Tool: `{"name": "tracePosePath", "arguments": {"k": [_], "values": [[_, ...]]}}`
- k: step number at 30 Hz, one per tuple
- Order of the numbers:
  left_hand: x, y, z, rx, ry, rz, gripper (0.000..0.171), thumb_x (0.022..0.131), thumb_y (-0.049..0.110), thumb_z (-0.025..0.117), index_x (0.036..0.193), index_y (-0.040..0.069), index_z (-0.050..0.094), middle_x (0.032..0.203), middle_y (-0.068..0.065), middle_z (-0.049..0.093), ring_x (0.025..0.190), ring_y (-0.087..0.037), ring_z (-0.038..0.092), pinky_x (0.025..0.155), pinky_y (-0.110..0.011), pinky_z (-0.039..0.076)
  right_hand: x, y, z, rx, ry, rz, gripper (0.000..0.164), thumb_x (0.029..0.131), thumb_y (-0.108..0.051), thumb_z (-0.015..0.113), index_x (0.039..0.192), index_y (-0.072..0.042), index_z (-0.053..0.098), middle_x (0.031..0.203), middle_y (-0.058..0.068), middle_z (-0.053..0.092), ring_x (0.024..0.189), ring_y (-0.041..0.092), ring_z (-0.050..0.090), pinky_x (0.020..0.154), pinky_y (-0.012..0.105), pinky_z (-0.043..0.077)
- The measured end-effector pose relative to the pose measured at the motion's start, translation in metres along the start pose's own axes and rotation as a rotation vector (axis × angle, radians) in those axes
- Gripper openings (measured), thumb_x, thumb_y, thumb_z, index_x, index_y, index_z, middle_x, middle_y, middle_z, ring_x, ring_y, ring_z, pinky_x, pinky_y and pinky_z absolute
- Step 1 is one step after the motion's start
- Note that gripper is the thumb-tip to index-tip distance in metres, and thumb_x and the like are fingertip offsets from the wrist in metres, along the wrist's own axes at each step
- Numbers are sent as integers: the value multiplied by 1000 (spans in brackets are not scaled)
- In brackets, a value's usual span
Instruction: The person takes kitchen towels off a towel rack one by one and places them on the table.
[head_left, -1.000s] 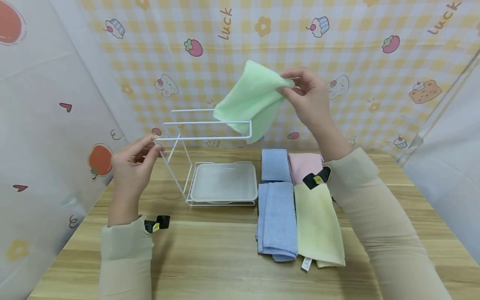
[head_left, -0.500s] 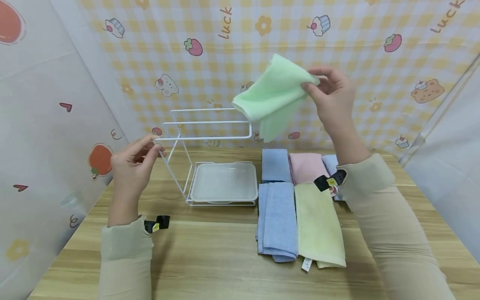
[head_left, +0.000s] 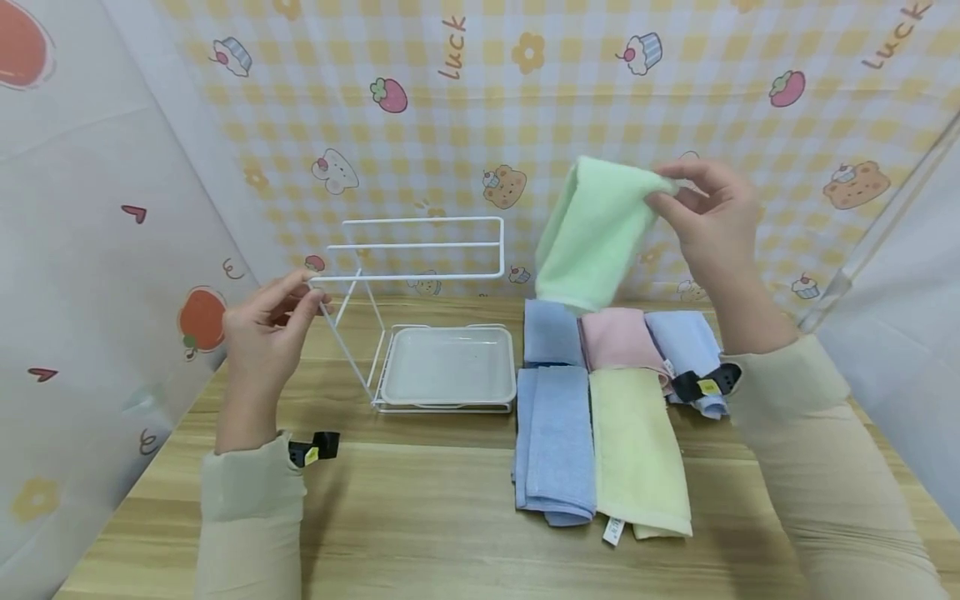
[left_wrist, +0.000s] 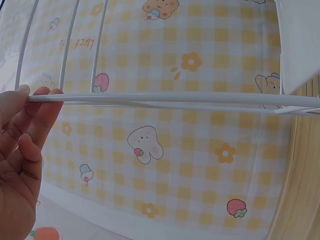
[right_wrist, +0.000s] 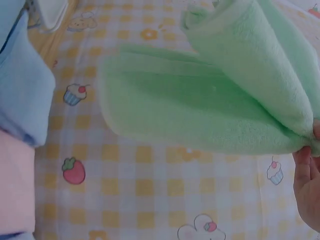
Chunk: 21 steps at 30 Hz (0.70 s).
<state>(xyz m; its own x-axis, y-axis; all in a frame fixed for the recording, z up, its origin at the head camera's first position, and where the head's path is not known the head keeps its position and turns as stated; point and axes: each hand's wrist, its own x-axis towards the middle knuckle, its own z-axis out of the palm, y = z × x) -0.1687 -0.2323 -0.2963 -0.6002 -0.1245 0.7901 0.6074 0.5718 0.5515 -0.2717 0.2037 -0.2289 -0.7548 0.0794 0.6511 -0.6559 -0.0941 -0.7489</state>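
Note:
My left hand (head_left: 264, 333) pinches the upper front corner of a white wire rack (head_left: 420, 276), thumb and fingertips on the rod. In the left wrist view the same fingers grip the end of the white rod (left_wrist: 165, 97). High on the right, my right hand (head_left: 712, 217) pinches a corner of a light green towel (head_left: 600, 229), which hangs folded in the air to the right of the rack's bars. In the right wrist view the towel (right_wrist: 200, 105) droops in folds from the fingertips. The rack's top bars carry nothing.
A white tray (head_left: 448, 365) sits on the rack's base. Right of it lie folded towels: a blue towel (head_left: 551, 333), pink towel (head_left: 621, 340), pale blue towel (head_left: 682, 342), larger blue towel (head_left: 557, 442) and yellow towel (head_left: 637, 450). A patterned cloth (head_left: 420, 150) hangs behind the table (head_left: 420, 500).
My right hand has carried the green towel rightward off the rack's bars, and now a little lower. More of the pale blue towel shows. My left hand has stayed on the rack.

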Motion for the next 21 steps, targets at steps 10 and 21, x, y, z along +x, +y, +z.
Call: {"name": "tracePosePath", "arguments": {"k": [10, 21], "values": [[-2, -3, 1, -25, 26, -1, 23, 86, -13, 68, 107, -9, 72, 86, 32, 65, 73, 13, 64, 57, -3, 44, -27, -5, -45, -56, -132, 62, 26, 83, 19, 65, 105, 6, 71, 106, 3, 71, 91, 8, 73, 81, 17, 57], [0, -3, 1, -10, 1, 6, 20, 89, -8, 68, 109, -9, 71, 87, 35, 64, 73, 14, 64, 56, -5, 44, -63, -25, -104, -361, -200, 124, 31, 85, 19, 64, 112, 4, 71, 103, -8, 71, 75, 1, 66, 67, 7, 52]]}}
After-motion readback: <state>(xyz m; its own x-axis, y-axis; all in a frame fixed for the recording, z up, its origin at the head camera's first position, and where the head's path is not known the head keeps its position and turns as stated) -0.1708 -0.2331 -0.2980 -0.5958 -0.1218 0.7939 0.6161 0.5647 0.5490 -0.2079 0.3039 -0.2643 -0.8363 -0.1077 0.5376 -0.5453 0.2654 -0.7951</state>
